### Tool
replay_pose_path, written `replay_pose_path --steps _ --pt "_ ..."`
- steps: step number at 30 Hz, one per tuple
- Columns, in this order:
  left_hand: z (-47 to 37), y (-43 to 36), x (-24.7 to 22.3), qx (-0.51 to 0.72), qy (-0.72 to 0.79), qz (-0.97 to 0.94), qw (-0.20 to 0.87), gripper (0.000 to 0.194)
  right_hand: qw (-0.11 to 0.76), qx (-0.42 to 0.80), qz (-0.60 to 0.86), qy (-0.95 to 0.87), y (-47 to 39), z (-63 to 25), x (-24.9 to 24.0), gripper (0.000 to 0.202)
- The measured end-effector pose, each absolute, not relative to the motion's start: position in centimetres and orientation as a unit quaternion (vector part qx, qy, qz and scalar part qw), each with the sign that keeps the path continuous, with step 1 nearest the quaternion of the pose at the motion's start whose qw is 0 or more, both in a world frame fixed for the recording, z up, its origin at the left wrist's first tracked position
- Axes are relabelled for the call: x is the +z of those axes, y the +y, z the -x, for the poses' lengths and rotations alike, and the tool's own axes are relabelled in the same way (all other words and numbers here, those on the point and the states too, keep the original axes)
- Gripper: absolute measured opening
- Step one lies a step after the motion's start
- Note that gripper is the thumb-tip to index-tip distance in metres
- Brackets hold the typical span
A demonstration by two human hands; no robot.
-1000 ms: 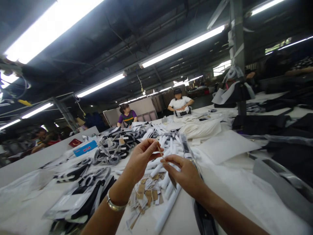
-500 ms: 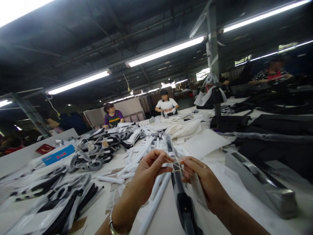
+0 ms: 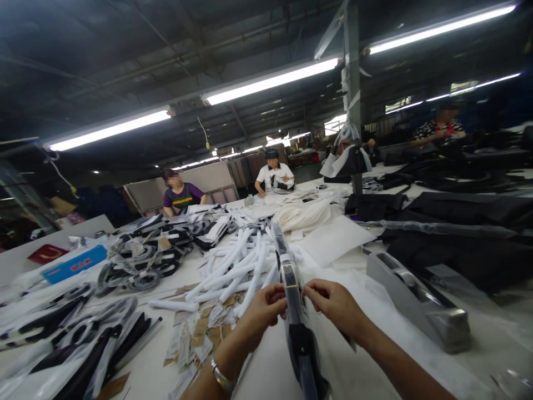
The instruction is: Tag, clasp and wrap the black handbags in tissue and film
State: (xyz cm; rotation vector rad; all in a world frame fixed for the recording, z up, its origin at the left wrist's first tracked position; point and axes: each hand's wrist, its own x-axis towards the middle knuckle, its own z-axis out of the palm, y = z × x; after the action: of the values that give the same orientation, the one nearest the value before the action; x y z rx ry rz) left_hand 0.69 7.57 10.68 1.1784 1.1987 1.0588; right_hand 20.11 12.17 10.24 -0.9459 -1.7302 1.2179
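A long black strap-like item [image 3: 303,345] in clear plastic lies lengthwise in front of me, with a small gold-coloured rectangular outline on its upper part. At its left edge my left hand [image 3: 263,311] has its fingers closed in a pinch. My right hand [image 3: 331,303] pinches at the right edge, beside the gold outline. What the fingertips hold is too small to make out. Part of a thin flat piece shows below my right hand.
White tubes [image 3: 233,266] and brown and clear tags [image 3: 200,333] lie left of the hands. A grey tape dispenser [image 3: 416,300] stands at right. Wrapped black items [image 3: 141,255] are heaped at left. Two people [image 3: 275,175] sit across the table; another is far right.
Both hands have moved down along the black item. The thin cord or band stretched between them no longer shows there. The view has shifted, showing more tags at left.
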Motion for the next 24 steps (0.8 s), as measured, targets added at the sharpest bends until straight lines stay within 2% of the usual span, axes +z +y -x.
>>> replay_pose_path --steps 4,11,14,17,20,24 --pt "-1.9 7.8 10.5 0.448 0.495 -0.488 0.561 0.052 0.399 0.520 0.326 -0.681 11.9 -18.2 10.4 0.036" --pt "0.1 5.7 9.4 0.517 0.506 -0.443 0.530 0.044 0.422 0.535 0.326 -0.655 11.3 -19.2 10.6 0.032" --pt "0.7 3.5 9.2 0.557 0.484 -0.402 0.543 0.045 0.397 0.618 0.315 -0.601 9.9 -19.9 10.7 0.040" --pt "-0.1 1.6 9.6 0.621 0.403 -0.355 0.571 0.038 0.362 0.718 0.273 -0.528 8.4 -20.3 10.5 0.050" --pt "-1.4 0.8 9.9 0.659 0.343 -0.349 0.572 0.032 0.379 0.763 0.242 -0.464 7.4 -20.5 9.6 0.043" --pt "-2.3 1.2 9.4 0.674 0.351 -0.358 0.542 0.047 0.426 0.764 0.209 -0.437 6.6 -21.2 8.4 0.042"
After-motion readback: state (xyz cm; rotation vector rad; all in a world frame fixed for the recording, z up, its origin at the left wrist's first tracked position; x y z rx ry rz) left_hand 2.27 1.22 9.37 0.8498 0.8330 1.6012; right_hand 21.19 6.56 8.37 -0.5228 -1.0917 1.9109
